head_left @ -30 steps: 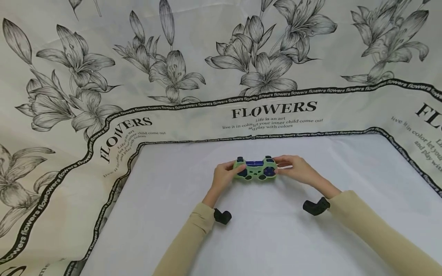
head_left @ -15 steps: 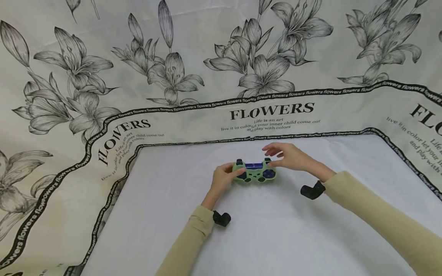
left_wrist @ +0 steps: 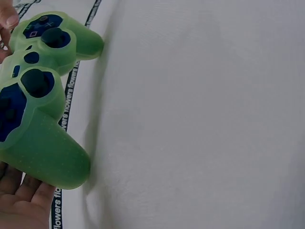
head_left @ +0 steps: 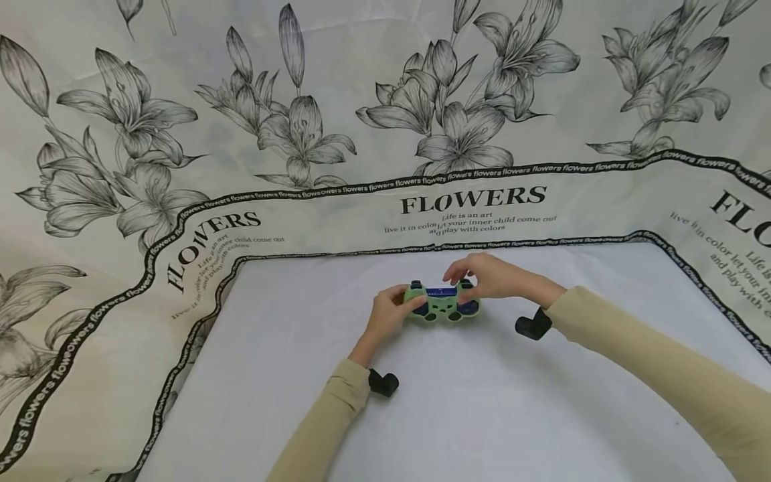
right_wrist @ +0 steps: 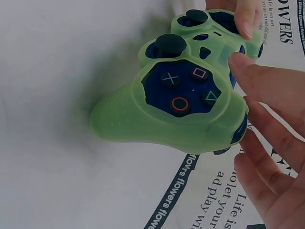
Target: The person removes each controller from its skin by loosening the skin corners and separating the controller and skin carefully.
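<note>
Green silicone over a blue gamepad [head_left: 444,302], that's what I've got between my hands, sitting on the white sheet [head_left: 470,402] a little in from its far edge, with the flower-printed cloth [head_left: 361,134] rising behind it; my left hand [head_left: 391,313] has the left grip, fingers cupped beneath it and thumb over the front, and in the left wrist view the skin's rounded horn [left_wrist: 45,155] rests right on my fingertips [left_wrist: 28,191]; my right hand [head_left: 490,278] hovers over the right side, fingers only loosely bent and spread, tips at the far edge by the shoulder buttons, closed on nothing that I can see; from the right wrist view the face buttons [right_wrist: 183,88] and one thumbstick [right_wrist: 169,44] poke through cut-outs in the sleeve; I'd judge the thing light and rigid inside, while the skin is soft, faintly dotted and grippy, likely to stretch or drag rather than slide; best purchase looks to be the two horns, or a pinch at the sleeve's edge near the shoulder buttons.
</note>
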{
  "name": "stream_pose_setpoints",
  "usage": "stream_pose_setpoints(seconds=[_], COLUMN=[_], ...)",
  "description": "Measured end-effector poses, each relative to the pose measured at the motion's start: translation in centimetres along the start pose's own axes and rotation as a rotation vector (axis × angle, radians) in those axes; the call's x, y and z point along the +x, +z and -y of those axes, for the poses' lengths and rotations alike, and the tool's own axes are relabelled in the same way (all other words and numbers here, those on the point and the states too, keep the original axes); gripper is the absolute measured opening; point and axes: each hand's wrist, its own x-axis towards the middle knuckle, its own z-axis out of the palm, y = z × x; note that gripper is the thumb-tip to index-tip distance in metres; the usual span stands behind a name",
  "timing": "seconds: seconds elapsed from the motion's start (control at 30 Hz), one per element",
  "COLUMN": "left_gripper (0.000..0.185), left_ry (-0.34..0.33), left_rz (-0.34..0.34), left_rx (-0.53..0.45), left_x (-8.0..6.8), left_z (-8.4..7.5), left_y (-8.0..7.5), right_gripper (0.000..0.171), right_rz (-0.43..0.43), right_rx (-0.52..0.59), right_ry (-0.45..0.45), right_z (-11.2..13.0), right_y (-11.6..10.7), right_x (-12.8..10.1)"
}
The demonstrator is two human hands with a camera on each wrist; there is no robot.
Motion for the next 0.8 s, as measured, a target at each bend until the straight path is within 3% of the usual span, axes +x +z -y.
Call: stream_pose_setpoints(seconds=[0.17,0.37,0.6,0.8], left_gripper=[0.040,0.044,0.045,0.044], left_ry=[-0.033,-0.064,-0.012,-0.014], left_rz=[0.101,0.164,0.250,0.216], left_rx=[-0.039,-0.084,-0.099,-0.085], left_x=[-0.4,1.3,1.6,1.2], left_z=[-1.8,1.2,1.5,2.2], left_y=[-0.7,-0.7,-1.0,-0.8], right_gripper=[0.037,0.033,0.030,0.027], right_rz=[0.036,0.087,0.108,0.113], right_rx=[-0.068,-0.121,-0.177,-0.207], right_ry=[-0.028,-0.056,-0.093,-0.100], right_z=[-0.1,-0.6,-0.7,-0.9], right_y=[0.0,-0.3,-0.7,-0.4], right_x=[0.4,0.8,0.8,0.9])
